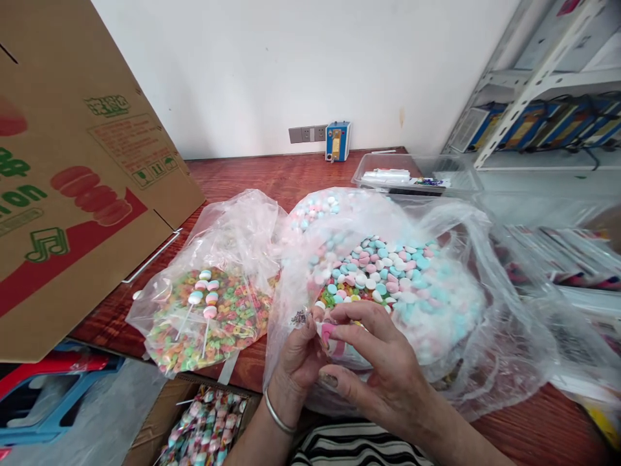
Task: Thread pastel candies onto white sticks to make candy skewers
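Observation:
My left hand [297,355], with a silver bangle on the wrist, and my right hand [376,366] meet at the front edge of a big clear plastic bag [456,259] full of pink, blue and white round candies. Together the fingers of both hands pinch a small pink and white candy piece [328,334]. To the left lies a second clear bag [213,310] of small multicoloured candies. On it rest two finished lollipop sticks [202,304] of stacked pastel candies.
A large printed cardboard box [72,168] leans at the left. A carton of wrapped lollipops [204,427] sits below the red-brown wooden table's [272,175] edge. A clear tray [412,175] stands at the back, with white metal shelving [543,77] to the right and a blue stool [58,395] lower left.

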The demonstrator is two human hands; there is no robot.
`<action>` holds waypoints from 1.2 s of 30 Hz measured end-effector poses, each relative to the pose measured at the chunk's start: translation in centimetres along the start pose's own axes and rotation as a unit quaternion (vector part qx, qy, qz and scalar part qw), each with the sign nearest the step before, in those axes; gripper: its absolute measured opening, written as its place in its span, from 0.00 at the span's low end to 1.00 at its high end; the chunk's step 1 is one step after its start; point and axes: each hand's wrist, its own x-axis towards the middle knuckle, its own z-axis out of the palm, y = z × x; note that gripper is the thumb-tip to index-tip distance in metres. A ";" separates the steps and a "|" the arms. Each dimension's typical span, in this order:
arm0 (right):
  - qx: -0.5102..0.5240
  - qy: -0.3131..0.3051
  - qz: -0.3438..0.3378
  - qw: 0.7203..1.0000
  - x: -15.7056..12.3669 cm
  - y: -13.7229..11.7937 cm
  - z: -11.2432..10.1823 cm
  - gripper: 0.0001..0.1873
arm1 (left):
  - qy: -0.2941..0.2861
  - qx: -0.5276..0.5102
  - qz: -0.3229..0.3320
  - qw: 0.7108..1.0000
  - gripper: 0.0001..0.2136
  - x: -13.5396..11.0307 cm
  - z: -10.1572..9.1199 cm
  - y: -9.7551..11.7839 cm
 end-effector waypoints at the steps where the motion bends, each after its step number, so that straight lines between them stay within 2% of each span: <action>1: 0.015 -0.005 -0.002 1.000 0.2 -0.2 0.1 0.13 | -0.012 -0.019 -0.003 1.000 0.16 0.1 -0.2 0.2; 6: 0.051 0.001 0.001 0.999 1.6 -0.8 0.7 0.12 | -0.011 -0.126 -0.007 0.992 0.16 -0.3 -1.8 2.3; 8: 0.054 0.017 0.018 0.998 2.6 -0.6 1.7 0.11 | -0.012 -0.145 0.024 0.989 0.15 -1.1 -2.9 3.9; 10: 0.060 0.006 0.057 0.997 4.0 -0.2 3.5 0.09 | -0.011 -0.162 0.076 0.984 0.15 -2.3 -4.3 5.9; 11: 0.068 -0.019 0.080 0.994 4.8 -0.1 4.8 0.10 | -0.004 -0.169 0.104 0.980 0.15 -3.1 -5.2 6.9; 13: 0.095 -0.107 0.125 0.982 6.2 0.0 7.9 0.11 | 0.018 -0.180 0.158 0.971 0.15 -4.8 -7.2 8.9; 16: 0.140 -0.231 0.166 0.948 7.7 -0.5 13.5 0.08 | 0.042 -0.199 0.234 0.951 0.15 -7.4 -10.6 10.9; 21: 0.164 -0.262 0.232 0.922 8.5 -1.4 22.2 0.22 | 0.052 -0.229 0.299 0.925 0.15 -10.2 -15.3 11.8; 23: 0.169 -0.258 0.261 0.915 8.5 -1.4 24.6 0.23 | 0.057 -0.241 0.297 0.922 0.15 -10.6 -16.2 11.8; 25: 0.178 -0.253 0.286 0.907 8.5 -1.2 25.9 0.21 | 0.058 -0.243 0.294 0.923 0.15 -10.4 -16.5 11.8; 27: 0.194 -0.248 0.304 0.899 8.2 -1.0 25.6 0.17 | 0.060 -0.241 0.287 0.925 0.15 -9.9 -16.3 11.8; 29: 0.213 -0.244 0.311 0.894 7.7 -0.8 23.6 0.15 | 0.069 -0.237 0.280 0.928 0.14 -9.1 -15.7 11.9; 32: 0.229 -0.246 0.280 0.899 6.6 0.0 17.9 0.19 | 0.089 -0.224 0.265 0.934 0.13 -7.5 -14.6 12.0; 35: 0.140 -0.195 0.161 0.957 4.7 1.5 11.0 0.14 | 0.100 -0.225 0.244 0.938 0.12 -5.6 -13.6 11.7; 36: 0.113 -0.205 0.135 0.963 3.8 2.1 8.9 0.13 | 0.098 -0.228 0.237 0.939 0.11 -5.0 -13.3 11.5</action>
